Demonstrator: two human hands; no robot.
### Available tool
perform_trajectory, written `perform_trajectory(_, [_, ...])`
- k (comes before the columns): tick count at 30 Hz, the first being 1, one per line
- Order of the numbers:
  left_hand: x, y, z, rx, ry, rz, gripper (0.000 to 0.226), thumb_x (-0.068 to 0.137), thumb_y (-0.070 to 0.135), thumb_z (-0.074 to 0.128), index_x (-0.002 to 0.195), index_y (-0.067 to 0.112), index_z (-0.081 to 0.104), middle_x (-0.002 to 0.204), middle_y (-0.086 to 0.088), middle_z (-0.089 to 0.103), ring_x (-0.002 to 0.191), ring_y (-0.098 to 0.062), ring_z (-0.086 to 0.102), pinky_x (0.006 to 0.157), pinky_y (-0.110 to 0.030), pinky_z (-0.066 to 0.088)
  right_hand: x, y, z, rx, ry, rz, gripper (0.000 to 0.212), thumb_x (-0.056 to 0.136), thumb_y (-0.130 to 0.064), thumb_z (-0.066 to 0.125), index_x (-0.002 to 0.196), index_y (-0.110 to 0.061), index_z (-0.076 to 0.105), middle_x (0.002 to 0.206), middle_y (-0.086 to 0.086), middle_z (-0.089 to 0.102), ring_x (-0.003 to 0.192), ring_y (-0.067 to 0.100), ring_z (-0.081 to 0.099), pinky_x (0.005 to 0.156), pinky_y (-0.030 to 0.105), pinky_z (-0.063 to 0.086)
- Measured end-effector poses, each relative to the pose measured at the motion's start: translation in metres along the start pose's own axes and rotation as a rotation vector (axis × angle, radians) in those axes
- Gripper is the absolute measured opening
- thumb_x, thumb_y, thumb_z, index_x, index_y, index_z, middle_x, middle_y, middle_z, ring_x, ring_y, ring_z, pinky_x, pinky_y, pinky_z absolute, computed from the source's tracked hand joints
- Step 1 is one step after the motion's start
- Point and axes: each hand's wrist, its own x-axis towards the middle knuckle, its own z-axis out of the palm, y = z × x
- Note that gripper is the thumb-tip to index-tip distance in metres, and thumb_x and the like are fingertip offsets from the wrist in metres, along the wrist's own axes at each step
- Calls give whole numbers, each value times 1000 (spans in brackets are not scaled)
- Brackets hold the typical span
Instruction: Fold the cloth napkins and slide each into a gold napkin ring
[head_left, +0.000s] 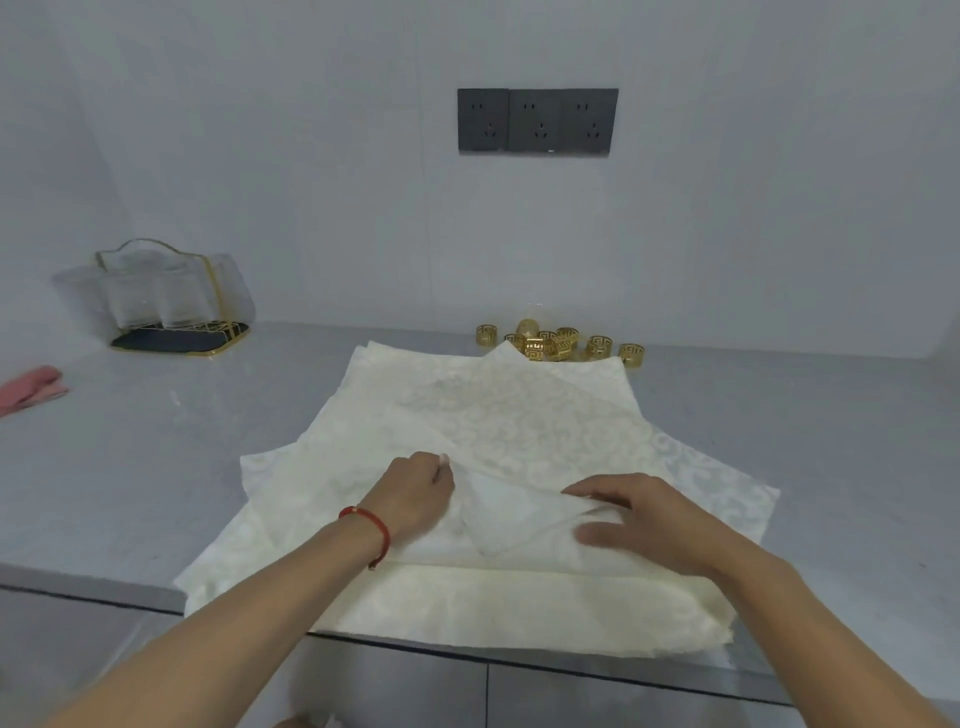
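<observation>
Left hand (415, 493): pinches a fold of the top napkin (519, 514). Right hand (639, 519): fingers extended, flat on that fold. Napkin stack (467, 415): counter's (156, 457) front edge. Gold rings (556, 345): clustered behind stack, near the back edge.

Soft, even light, faint shadows; wide-angle bending at the edges, and the right hand (639, 519) motion-blurred.
</observation>
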Motion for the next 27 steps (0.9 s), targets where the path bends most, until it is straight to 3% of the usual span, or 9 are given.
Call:
perform_trajectory(3, [-2, 3, -12, 97, -120, 2, 42, 106, 36, 30, 70, 15, 41, 69, -1, 53, 56, -16, 47, 52, -25, 36, -3, -9, -2, 37, -50, -3, 9, 96, -40, 69, 100, -35, 75, 90, -26, 71, 81, -5, 65, 77, 19, 53])
perform_trajectory(7, [-10, -2, -16, 101, -330, 12, 41, 103, 38, 41, 66, 19, 37, 58, 8, 41, 47, -9, 34, 49, -26, 28, -3, -13, -7, -4, -178, 8, 23, 98, -41, 65, 84, -26, 74, 61, -14, 54, 55, 2, 45, 60, 16, 39])
perform_trajectory(10, [5, -12, -20, -115, -403, -21, 33, 96, 31, 55, 67, 18, 48, 57, 6, 45, 47, -9, 40, 51, -24, 32, 17, -13, -9, -54, -112, 11, 44, 99, -33, 62, 66, -8, 47, 61, -4, 40, 55, 8, 35, 57, 24, 32])
perform_trajectory(12, [28, -16, -23, -172, -302, -31, 27, 93, 31, 62, 79, 8, 61, 66, 3, 60, 54, -9, 54, 56, -23, 42, 40, -9, -13, -35, 11, 48, 47, 99, -29, 62, 62, -12, 39, 59, -5, 38, 52, 7, 34, 55, 24, 28])
perform_trajectory(14, [53, -18, -27, -179, -195, -20, 18, 93, 25, 63, 94, 7, 67, 69, 2, 64, 49, -3, 53, 50, -17, 42, 67, -5, -17, -14, 125, 104, 46, 97, -28, 63, 61, -10, 41, 58, -3, 39, 51, 8, 35, 52, 22, 26])
perform_trajectory(18, [104, -18, -31, -116, -78, -70, 27, 95, 27, 52, 72, 14, 47, 61, -3, 51, 41, -11, 44, 45, -18, 35, 129, 7, -23, 88, 281, 270, 44, 89, -23, 63, 60, -14, 33, 56, 1, 33, 52, 15, 31, 48, 25, 22])
perform_trajectory(20, [130, -19, -29, 8, -14, -123, 32, 95, 33, 46, 69, 16, 43, 67, -4, 53, 56, -19, 51, 55, -25, 38, 158, 11, -22, 97, 348, 343, 47, 86, -27, 65, 57, -20, 28, 53, -4, 30, 50, 16, 29, 50, 28, 21])
perform_trajectory(23, [158, -15, -16, 379, 66, -133, 31, 100, 36, 35, 86, 14, 52, 93, -7, 61, 89, -27, 54, 73, -33, 42, 192, 21, -13, 50, 418, 485, 44, 82, -34, 65, 58, -25, 29, 55, -7, 32, 50, 17, 31, 51, 27, 22])
perform_trajectory(27, [181, -14, 2, 465, 105, -177, 21, 93, 29, 39, 92, 14, 53, 97, -6, 61, 100, -27, 51, 88, -38, 42, 215, 29, -5, -158, 461, 561, 19, 87, -37, 61, 88, -18, 60, 84, 0, 64, 75, 24, 61, 60, 28, 41])
